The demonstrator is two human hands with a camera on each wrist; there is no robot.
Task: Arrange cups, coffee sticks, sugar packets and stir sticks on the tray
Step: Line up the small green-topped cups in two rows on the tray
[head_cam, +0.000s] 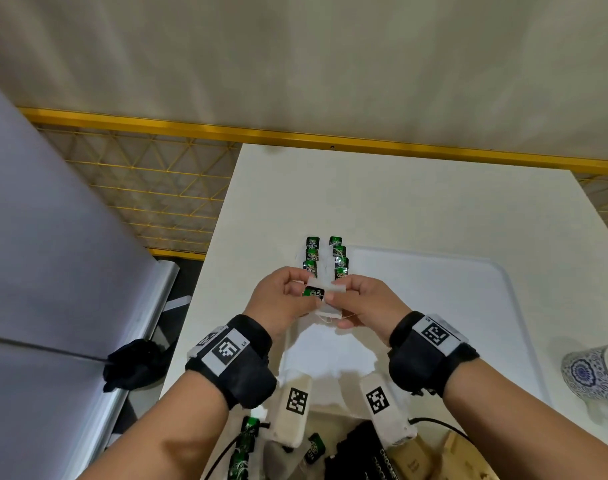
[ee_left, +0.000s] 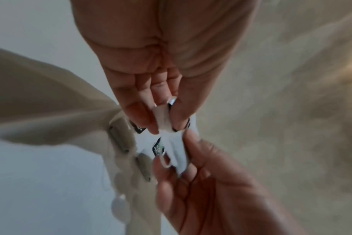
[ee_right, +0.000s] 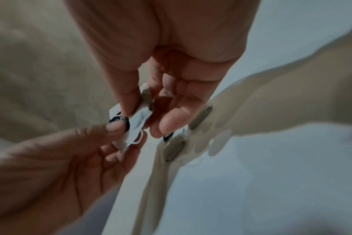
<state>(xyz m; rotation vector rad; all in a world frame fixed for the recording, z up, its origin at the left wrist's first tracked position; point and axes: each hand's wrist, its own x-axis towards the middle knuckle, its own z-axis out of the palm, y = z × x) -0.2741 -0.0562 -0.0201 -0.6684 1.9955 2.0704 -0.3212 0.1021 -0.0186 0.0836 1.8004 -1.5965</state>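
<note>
- White table, smooth, matte; a white tray with rounded corners and a low raised rim lies on its near right part.
- Two short columns of tea bags with green tags lie at the tray's far left corner, side by side, just beyond the hands; tags glossy, bags white paper.
- Left hand and right hand meet above the tray's left side, both pinching one white tea bag between thumb and fingers. Its green tag faces up; a thin string loop hangs from it.
- Left wrist view: left hand nips a folded paper end; right hand holds the other end of the tea bag. Blurred.
- Right wrist view: right hand and left hand pinch the same tea bag; string loop visible below it. Blurred.
- Black wrist bands with square black-and-white markers on both forearms.
- Blue-and-white patterned cup stands at the right edge, beside the tray, well apart from the hands.
- Near edge, below the wrists: green packets, a dark box with pale lettering, tan packets, a black cable. Partly hidden by the forearms.
- Yellow wire-mesh rack behind the table on the left; yellow rail along the wall.
- Grey panel on the left; a black glove lies at its edge.
</note>
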